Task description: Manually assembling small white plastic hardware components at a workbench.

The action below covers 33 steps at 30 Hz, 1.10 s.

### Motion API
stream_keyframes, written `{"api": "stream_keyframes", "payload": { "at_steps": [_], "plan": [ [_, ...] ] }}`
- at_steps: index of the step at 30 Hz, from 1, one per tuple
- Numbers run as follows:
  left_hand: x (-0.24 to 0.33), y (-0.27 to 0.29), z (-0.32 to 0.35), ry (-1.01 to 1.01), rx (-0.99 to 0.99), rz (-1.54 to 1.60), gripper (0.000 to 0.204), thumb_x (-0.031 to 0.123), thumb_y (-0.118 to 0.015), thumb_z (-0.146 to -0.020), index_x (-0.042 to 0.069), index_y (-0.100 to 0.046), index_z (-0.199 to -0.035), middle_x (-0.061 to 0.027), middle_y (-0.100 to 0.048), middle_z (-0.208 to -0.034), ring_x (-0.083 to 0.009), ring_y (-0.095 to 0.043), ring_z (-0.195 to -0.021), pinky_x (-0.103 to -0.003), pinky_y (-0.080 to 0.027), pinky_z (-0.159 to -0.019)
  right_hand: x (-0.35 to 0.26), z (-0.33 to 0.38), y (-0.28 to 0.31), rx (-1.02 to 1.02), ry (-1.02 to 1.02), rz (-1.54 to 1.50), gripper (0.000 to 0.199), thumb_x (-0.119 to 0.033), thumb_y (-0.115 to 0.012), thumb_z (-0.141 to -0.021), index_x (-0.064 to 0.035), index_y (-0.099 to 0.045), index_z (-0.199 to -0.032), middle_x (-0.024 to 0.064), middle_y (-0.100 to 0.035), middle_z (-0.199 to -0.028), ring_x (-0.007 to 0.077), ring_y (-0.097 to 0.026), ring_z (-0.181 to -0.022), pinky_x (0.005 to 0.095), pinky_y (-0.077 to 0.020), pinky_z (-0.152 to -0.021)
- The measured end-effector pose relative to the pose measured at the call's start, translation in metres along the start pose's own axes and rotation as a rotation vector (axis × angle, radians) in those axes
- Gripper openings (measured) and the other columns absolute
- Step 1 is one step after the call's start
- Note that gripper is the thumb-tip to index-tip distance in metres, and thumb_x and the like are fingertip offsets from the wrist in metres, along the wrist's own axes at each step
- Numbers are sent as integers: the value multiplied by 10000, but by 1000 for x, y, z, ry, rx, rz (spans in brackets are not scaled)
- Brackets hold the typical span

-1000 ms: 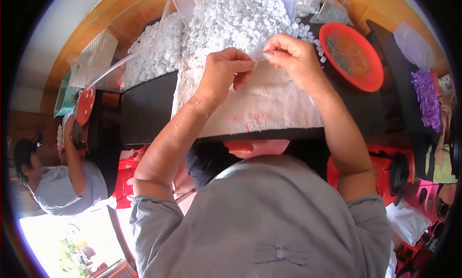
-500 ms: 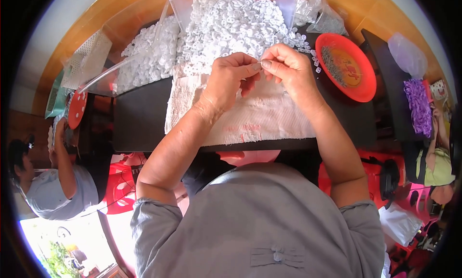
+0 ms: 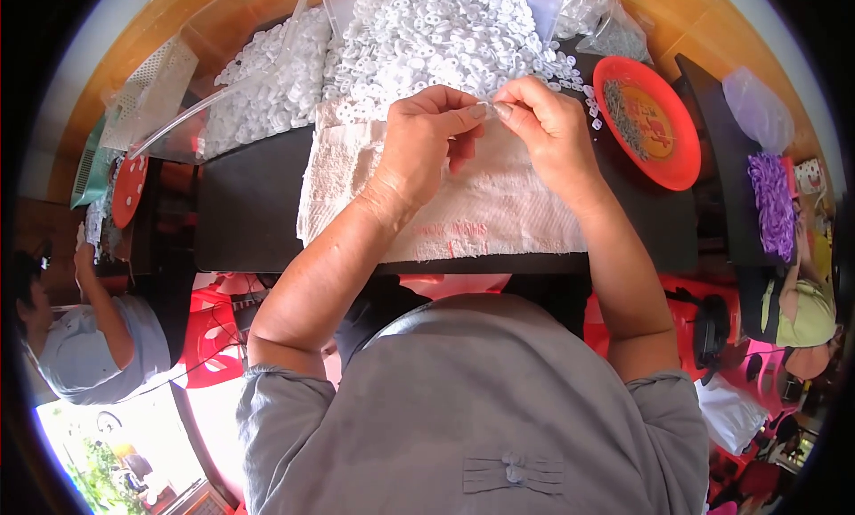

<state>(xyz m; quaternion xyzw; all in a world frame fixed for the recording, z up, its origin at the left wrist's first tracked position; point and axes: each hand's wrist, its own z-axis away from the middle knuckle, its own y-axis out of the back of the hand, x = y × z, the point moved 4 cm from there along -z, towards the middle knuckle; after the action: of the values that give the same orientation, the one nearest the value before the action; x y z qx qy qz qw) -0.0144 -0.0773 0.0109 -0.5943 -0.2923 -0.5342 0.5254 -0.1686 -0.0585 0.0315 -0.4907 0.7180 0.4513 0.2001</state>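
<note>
My left hand and my right hand meet fingertip to fingertip above a cream towel spread on a black tabletop. Between the pinched fingers sits a small white plastic piece, too tiny to make out further. Just beyond the hands rises a large heap of small white ring-shaped parts.
A red plate with thin metal pieces stands at the right. A second heap of white parts in clear plastic lies to the left. Purple pieces sit on a far-right table beside a person in yellow. Another person works at the lower left.
The view has shifted, so the table and hands sit slightly lower in the picture. Both hands stay pinched together over the towel, with the fingertips working on the small piece.
</note>
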Motion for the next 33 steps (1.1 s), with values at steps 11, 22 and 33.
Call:
{"api": "stream_keyframes", "payload": {
  "at_steps": [11,22,33],
  "plan": [
    [-3,-3,3,16,18,-103,103,89,-645,-882,-11,-630,-900,-54,-616,-711,-101,-528,-532,-227,-380,-452,-8,-1,2,41,88,38,50,3,-599,-848,-15,-560,-874,109,-613,-730,237,-615,-642,315,-463,-585],
    [0,-4,5,-21,24,-104,123,109,-614,-905,-13,-625,-914,-53,-614,-710,-96,-523,-531,-221,-370,-452,-9,0,0,26,124,55,64,14,-576,-859,-20,-564,-912,110,-606,-735,241,-616,-660,321,-471,-599],
    [2,-5,8,-55,36,-138,130,124,-614,-908,-5,-621,-916,-39,-609,-703,-78,-514,-539,-211,-364,-454,-10,1,0,4,126,120,41,9,-577,-894,16,-554,-927,62,-604,-790,132,-560,-695,249,-464,-652]
  ]
}}
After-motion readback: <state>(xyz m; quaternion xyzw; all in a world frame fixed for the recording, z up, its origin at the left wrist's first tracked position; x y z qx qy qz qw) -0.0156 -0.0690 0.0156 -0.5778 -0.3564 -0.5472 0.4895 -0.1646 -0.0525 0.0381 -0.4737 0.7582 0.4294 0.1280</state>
